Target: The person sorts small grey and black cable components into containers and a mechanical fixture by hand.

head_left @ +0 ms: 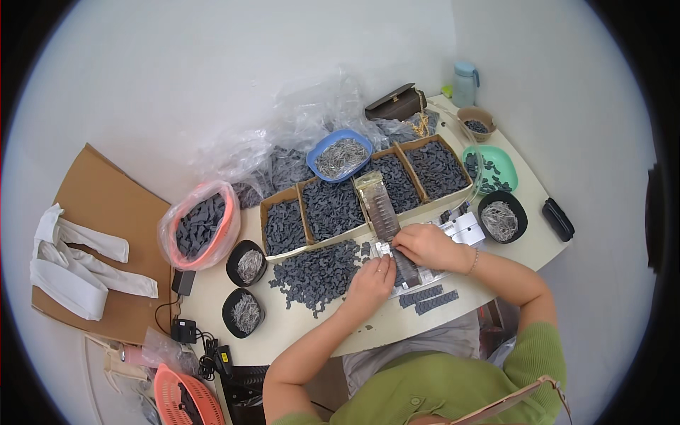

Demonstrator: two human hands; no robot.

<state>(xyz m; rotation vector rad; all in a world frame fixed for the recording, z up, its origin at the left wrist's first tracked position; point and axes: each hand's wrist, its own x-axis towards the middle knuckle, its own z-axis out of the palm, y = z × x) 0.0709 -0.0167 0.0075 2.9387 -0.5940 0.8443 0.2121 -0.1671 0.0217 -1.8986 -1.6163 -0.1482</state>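
Note:
My left hand [371,281] rests at the near side of a small metal and clear-plastic assembly fixture [382,212], its fingertips drawn together on its lower end. From the right, my right hand [433,247] reaches in with fingers pinched at the fixture's middle. Whatever lies between the fingers of either hand is too small or hidden to make out. A loose heap of small dark grey plastic pieces [315,275] lies left of my left hand. Below the fixture, short rows of joined dark grey pieces [428,299] lie near the table's front edge.
Behind the hands, a divided cardboard tray [312,244] holds more grey pieces. A blue basin [312,157] of metal pins sits on its back edge. Black bowls [228,312] [521,200] of pins flank the work area. A green basin [511,159] and pink basket [230,205] hold pieces.

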